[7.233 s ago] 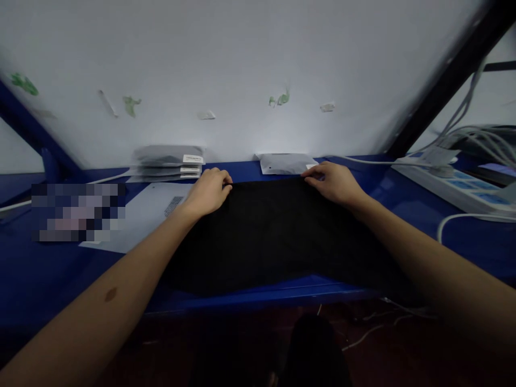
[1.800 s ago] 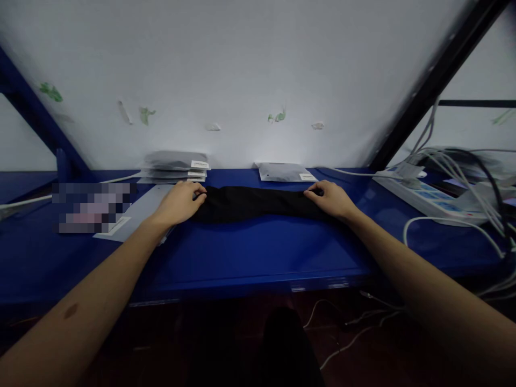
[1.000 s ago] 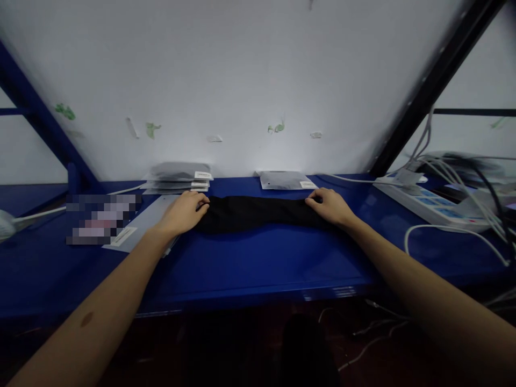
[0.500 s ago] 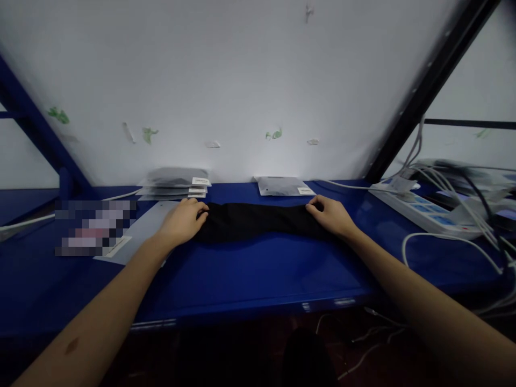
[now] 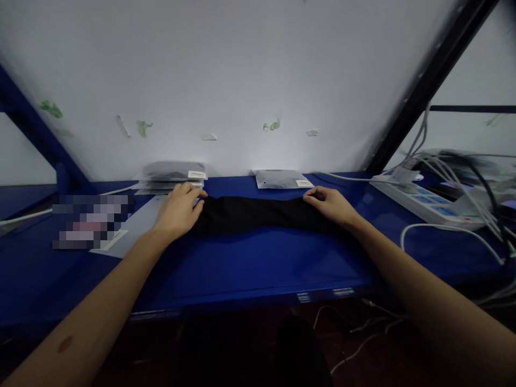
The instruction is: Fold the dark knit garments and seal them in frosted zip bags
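A folded piece of black cloth (image 5: 250, 215) lies as a long strip across the blue table, a few soft wrinkles along it. At its left end my left hand (image 5: 181, 209) has the thumb and fingers curled in on the edge of the fabric. My right hand (image 5: 328, 204) pinches the top edge at the other end between thumb and fingertips. Under and beside my left wrist is a flat grey-white plastic bag (image 5: 139, 223) with a label. The cloth ends are partly covered by my hands.
Behind the cloth, a stack of labelled plastic bags (image 5: 171, 172) and a single bag (image 5: 278, 179) lie by the white wall. A white power strip (image 5: 431, 204) with tangled cables (image 5: 455, 185) is at the right. A blurred-out item (image 5: 92, 220) is at the left.
The view has tilted and shifted slightly. My left fingers have straightened a little at the cloth's left end; my right hand keeps its pinch. The cloth lies almost the same.
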The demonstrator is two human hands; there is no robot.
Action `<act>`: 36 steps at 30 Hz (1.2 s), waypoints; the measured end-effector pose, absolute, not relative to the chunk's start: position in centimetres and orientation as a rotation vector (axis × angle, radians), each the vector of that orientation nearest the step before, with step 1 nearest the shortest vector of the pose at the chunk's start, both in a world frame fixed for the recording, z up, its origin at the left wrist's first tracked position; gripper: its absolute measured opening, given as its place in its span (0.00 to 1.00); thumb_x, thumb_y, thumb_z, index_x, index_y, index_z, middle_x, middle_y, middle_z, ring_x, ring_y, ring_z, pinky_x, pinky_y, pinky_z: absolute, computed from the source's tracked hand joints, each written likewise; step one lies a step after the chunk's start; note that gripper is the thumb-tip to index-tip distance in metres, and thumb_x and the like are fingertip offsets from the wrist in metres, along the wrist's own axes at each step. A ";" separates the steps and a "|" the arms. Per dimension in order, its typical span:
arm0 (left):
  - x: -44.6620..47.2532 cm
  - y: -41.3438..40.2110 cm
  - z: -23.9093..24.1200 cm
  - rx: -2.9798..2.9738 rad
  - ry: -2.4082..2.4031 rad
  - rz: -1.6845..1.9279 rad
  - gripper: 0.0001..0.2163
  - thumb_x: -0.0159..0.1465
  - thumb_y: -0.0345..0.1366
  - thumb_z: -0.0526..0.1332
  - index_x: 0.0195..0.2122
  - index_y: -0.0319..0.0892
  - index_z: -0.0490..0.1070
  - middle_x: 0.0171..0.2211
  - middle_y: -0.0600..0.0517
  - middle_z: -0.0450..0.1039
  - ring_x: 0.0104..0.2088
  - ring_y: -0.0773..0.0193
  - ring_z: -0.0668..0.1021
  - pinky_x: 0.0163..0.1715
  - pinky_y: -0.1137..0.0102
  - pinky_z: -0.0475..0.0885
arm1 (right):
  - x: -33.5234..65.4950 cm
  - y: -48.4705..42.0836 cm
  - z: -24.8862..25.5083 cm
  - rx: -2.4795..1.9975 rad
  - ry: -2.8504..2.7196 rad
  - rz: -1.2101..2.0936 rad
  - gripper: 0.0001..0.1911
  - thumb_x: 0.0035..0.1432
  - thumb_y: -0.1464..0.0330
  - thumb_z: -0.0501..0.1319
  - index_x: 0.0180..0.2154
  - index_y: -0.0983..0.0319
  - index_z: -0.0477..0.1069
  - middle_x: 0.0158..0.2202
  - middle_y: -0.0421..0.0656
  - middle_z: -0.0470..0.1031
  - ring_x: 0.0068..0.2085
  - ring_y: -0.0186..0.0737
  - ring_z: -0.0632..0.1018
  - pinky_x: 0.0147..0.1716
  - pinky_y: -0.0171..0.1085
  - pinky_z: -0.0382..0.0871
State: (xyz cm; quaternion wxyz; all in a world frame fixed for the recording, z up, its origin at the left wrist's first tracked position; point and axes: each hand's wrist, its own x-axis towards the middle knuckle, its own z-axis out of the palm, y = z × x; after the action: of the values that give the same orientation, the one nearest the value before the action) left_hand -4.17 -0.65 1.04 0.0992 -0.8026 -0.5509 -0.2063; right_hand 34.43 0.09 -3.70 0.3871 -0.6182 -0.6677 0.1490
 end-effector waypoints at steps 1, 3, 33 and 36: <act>-2.9 -1.6 1.5 -2.355 -1.578 -0.669 0.13 0.68 0.35 0.53 0.47 0.42 0.75 0.46 0.44 0.73 0.52 0.49 0.70 0.55 0.56 0.65 | 34.4 0.1 -3.7 -1.564 -1.690 0.404 0.11 0.55 0.60 0.60 0.35 0.60 0.76 0.34 0.44 0.79 0.37 0.45 0.79 0.41 0.43 0.70; 0.2 -4.0 2.1 -2.446 -1.452 -0.722 0.12 0.69 0.35 0.53 0.47 0.43 0.75 0.45 0.46 0.74 0.51 0.52 0.71 0.55 0.57 0.66 | 34.4 0.1 -3.6 -1.546 -1.677 0.431 0.12 0.56 0.60 0.60 0.35 0.60 0.76 0.34 0.45 0.79 0.37 0.45 0.78 0.41 0.43 0.71; 7.7 -12.1 -1.3 -2.924 -1.117 -0.823 0.07 0.68 0.33 0.59 0.43 0.37 0.75 0.40 0.46 0.78 0.45 0.55 0.76 0.47 0.60 0.75 | 19.2 -0.7 3.6 -1.051 -1.136 1.512 0.06 0.61 0.70 0.59 0.40 0.65 0.70 0.28 0.41 0.72 0.30 0.34 0.77 0.36 0.34 0.71; 7.8 -12.1 -1.4 -2.913 -1.111 -0.724 0.08 0.69 0.33 0.58 0.39 0.36 0.75 0.37 0.46 0.77 0.42 0.55 0.76 0.45 0.60 0.75 | 17.5 0.1 0.9 -1.207 -1.373 1.357 0.11 0.60 0.73 0.59 0.46 0.66 0.69 0.33 0.44 0.75 0.33 0.36 0.79 0.42 0.37 0.73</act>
State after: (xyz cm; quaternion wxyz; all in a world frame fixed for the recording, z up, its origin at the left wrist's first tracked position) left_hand 7.85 -12.11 -1.36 -0.0296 -0.9098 -0.3469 -0.2261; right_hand 17.52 0.07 0.88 0.4189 -0.4812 -0.5476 0.5413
